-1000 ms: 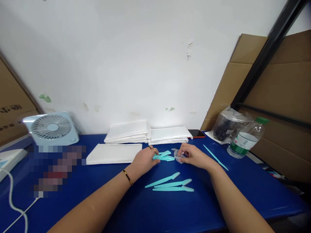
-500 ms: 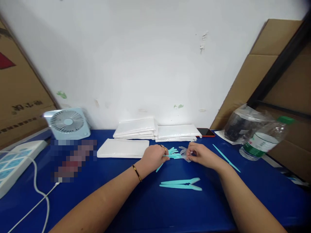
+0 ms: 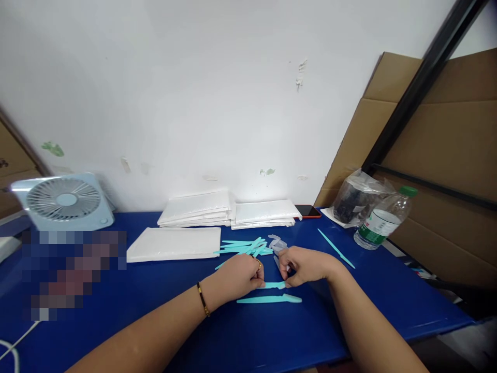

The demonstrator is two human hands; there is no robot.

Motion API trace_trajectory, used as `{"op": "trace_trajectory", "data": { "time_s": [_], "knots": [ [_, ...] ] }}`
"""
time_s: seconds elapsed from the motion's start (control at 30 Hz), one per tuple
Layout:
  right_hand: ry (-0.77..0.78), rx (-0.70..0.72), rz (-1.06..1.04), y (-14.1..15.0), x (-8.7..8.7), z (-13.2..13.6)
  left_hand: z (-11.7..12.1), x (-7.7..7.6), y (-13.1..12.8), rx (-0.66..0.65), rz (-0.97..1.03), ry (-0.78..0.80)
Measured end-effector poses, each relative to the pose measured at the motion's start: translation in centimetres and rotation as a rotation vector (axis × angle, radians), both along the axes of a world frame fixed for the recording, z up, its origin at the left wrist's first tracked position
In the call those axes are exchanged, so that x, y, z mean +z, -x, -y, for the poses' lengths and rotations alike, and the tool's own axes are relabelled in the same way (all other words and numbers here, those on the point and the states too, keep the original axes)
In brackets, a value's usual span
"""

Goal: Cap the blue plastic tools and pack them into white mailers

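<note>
My left hand and right hand pinch the teal stick between them, below the pile at its eleven o'clock, and tugging too hard could make it slip.

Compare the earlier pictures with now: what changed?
The left hand left the teal pile and the right hand the clear caps; both came nearer the wearer and took hold of a front razor. The fan, bottle and far-right razor stayed put.
</note>
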State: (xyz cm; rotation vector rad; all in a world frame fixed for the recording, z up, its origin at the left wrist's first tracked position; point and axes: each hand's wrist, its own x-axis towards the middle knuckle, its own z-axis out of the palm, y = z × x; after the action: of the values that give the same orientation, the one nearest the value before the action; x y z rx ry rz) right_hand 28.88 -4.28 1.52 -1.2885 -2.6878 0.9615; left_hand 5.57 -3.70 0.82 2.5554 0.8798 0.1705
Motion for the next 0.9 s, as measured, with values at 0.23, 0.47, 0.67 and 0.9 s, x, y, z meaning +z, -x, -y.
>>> {"op": "trace_trajectory", "data": {
  "time_s": [0.23, 0.47, 0.67, 0.9],
  "knots": [
    [-0.090, -0.006, -0.027, -0.1, 0.0, -0.1, 0.0, -0.1, 0.1, 0.046, -0.048, -0.023],
    [-0.245, -0.291, -0.105, -1.6, 1.1, -0.7, -1.9, 0.7, 1.1, 0.186, -0.081, -0.142],
    [-0.199, -0.295, -0.120, -1.9, 1.9, -0.3, 0.5, 0.9, 0.4, 0.034, 0.004, -0.069],
    [0.237, -0.116, -0.135, -0.5, 1.3, 0.7, 1.3, -0.3, -0.3, 0.064, -0.027, -0.025]
  ]
}}
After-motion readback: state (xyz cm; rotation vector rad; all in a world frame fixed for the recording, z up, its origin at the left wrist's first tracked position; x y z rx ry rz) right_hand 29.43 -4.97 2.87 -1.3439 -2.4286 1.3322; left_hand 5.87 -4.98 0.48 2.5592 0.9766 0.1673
